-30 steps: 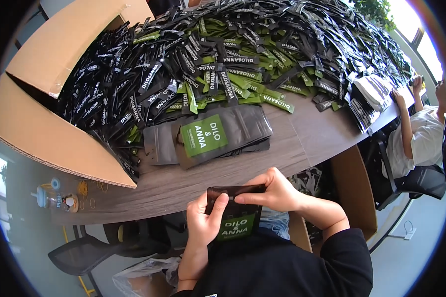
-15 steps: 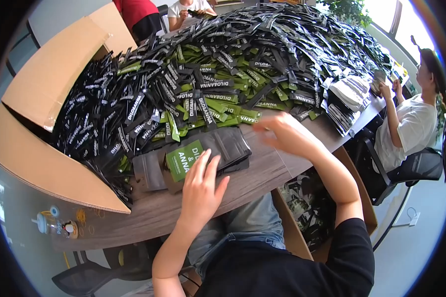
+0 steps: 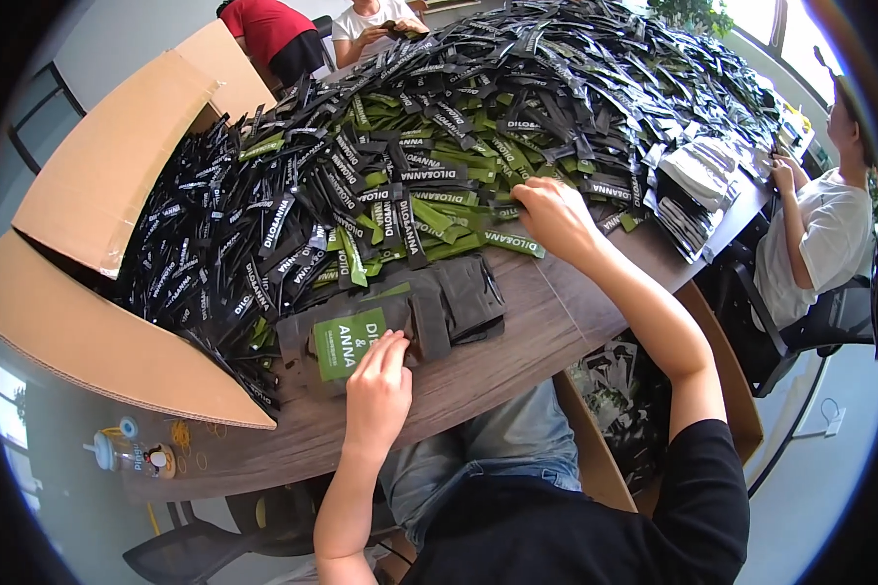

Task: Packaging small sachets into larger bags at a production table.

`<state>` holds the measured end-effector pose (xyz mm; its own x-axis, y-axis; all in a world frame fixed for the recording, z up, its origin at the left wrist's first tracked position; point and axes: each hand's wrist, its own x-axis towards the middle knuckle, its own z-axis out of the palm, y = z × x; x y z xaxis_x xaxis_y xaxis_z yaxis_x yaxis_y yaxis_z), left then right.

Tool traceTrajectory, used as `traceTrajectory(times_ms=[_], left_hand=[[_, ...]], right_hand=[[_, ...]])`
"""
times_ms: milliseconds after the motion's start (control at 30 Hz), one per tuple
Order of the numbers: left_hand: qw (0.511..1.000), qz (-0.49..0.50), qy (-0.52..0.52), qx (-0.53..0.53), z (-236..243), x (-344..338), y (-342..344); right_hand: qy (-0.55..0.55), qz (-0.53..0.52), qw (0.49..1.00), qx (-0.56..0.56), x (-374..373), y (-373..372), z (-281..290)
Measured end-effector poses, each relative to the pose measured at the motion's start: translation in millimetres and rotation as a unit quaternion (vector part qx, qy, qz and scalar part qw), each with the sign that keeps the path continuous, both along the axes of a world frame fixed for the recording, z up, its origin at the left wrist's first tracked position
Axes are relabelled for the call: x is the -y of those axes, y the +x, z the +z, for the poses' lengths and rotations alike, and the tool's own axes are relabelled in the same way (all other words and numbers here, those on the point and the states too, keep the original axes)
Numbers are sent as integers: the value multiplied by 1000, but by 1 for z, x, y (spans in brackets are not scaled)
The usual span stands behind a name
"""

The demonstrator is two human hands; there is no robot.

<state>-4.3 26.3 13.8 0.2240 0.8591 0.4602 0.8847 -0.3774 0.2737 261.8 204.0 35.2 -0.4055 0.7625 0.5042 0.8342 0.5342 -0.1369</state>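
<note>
My left hand (image 3: 379, 385) is closed on the lower right part of a dark pouch with a green label (image 3: 339, 346); its thumb is hidden. The pouch lies at the table's near edge, beside a stack of plain black pouches (image 3: 468, 297) to its right. Farther right, my right hand (image 3: 558, 216) reaches to the near edge of a large heap of slim black sachets (image 3: 429, 175) and green sachets (image 3: 513, 242). Its fingers pinch the end of a sachet (image 3: 503, 211), which is mostly covered.
An open cardboard box (image 3: 107, 166) flanks the heap on the left. A bottle (image 3: 117, 450) and rubber bands (image 3: 179, 434) lie front left. White pouches (image 3: 700, 175) are stacked on the right. Below the table stands a carton of packets (image 3: 619, 419). Three other people are around the table.
My right hand has moved up and onto the sachets at the heap's edge. My left hand has drawn together, and the labelled pouch has shifted left and down, off the black stack.
</note>
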Motion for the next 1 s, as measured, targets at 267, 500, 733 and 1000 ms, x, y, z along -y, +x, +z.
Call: traceTrajectory(times_ms=[267,500,733,1000], left_hand=[[991,96,68,56,7,1,-4],[964,157,157,148,19,65,-5],[947,148,64,277,-3,96,27],[940,131,69,307,-5,103,27]], right_hand=[[-181,-8,970,165,7,-16,6],[-173,35,977,-118,26,22,15],[-281,129,711,-632,117,-11,-16],[-265,125,762,-577,170,-38,-47]])
